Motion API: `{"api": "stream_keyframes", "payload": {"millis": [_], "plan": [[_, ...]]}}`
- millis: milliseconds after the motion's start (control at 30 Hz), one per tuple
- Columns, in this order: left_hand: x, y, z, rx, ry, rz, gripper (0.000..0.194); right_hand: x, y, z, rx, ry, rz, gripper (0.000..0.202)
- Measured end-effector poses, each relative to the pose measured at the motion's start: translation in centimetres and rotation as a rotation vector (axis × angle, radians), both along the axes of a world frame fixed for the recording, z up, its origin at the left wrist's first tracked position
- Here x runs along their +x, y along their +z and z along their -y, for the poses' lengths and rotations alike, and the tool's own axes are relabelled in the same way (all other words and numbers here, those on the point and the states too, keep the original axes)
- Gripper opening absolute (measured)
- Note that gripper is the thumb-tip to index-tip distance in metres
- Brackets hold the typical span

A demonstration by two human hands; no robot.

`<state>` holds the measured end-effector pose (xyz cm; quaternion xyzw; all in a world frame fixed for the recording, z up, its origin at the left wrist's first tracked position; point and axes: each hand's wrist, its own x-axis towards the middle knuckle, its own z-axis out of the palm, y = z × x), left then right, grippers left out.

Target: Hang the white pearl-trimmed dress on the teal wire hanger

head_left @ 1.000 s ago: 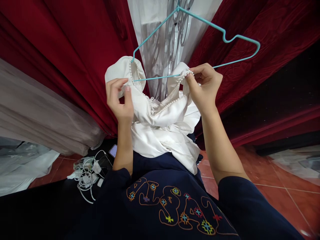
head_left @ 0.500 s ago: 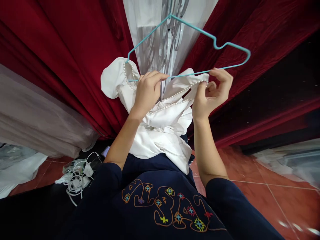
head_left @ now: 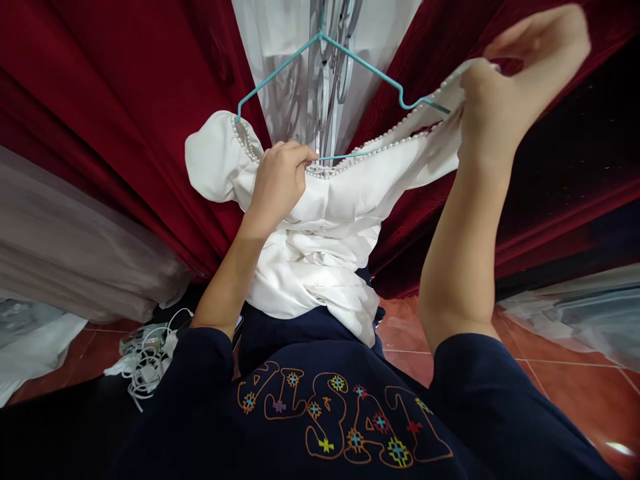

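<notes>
A white dress [head_left: 345, 200] with a pearl-trimmed neckline hangs down to my lap. Its left puffed sleeve [head_left: 210, 157] sits over the left end of a light blue wire hanger [head_left: 280, 77]. My left hand [head_left: 283, 177] is closed around the hanger's bottom bar near the neckline. Up at the right, my right hand [head_left: 515, 100] grips the dress's other shoulder and stretches it out over the hanger's right end, which the fabric now hides. The fingertips of my right hand are partly blurred.
Red curtains [head_left: 125, 100] hang on both sides, with white fabric and a grey metal stand [head_left: 327, 87] between them. White cables [head_left: 147, 367] lie bundled at the lower left. Sheer white fabric [head_left: 580, 307] spreads over the red tiled floor [head_left: 575, 393] at the right.
My right hand has moved up and right, pulling the dress's shoulder over the hanger's right end. The neckline is now stretched wide. My left hand keeps its hold, shifted slightly left.
</notes>
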<state>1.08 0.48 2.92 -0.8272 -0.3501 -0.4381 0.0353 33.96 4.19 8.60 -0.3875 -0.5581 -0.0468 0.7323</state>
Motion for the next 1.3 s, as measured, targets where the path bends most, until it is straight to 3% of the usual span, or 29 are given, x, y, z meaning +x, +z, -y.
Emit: {"api": "stream_keyframes", "payload": {"millis": [67,133,367,533,767,833,933,1100,1233,1300], "plan": [[0.0,0.0,0.2,-0.003,0.001,0.011,0.044,-2.6,1.2,0.8,0.003,-0.082,-0.034,0.034],[0.1,0.0,0.2,-0.017,0.012,0.017,0.045,-3.9,1.4,2.0,-0.009,-0.070,-0.052,0.032],[0.4,0.8,0.6,-0.098,0.013,-0.014,0.043,-1.0,1.1,4.7,-0.130,-0.081,-0.108,0.027],[0.5,1.3,1.3,-0.148,0.026,0.029,0.045,-1.5,2.1,5.4,-0.192,0.015,-0.056,0.032],[0.6,1.2,1.7,-0.166,0.069,0.005,0.044,-1.8,-0.2,7.8,-0.346,-0.067,-0.200,0.041],[0.5,1.2,1.7,-0.156,0.052,-0.001,0.043,-1.9,0.0,7.4,-0.304,-0.032,-0.187,0.039],[0.3,1.3,1.7,-0.131,0.023,0.002,0.043,-2.8,1.8,5.4,-0.246,-0.017,-0.116,0.034],[0.1,1.2,1.3,-0.126,0.032,-0.031,0.042,-6.0,4.2,2.2,-0.188,-0.009,-0.002,0.042],[0.1,1.0,1.5,-0.131,0.049,-0.030,0.042,-8.1,2.9,3.2,-0.378,-0.016,0.052,0.035],[0.2,1.0,1.9,-0.140,0.067,-0.038,0.042,-8.8,1.5,4.5,-0.230,-0.036,0.067,0.030]]}}
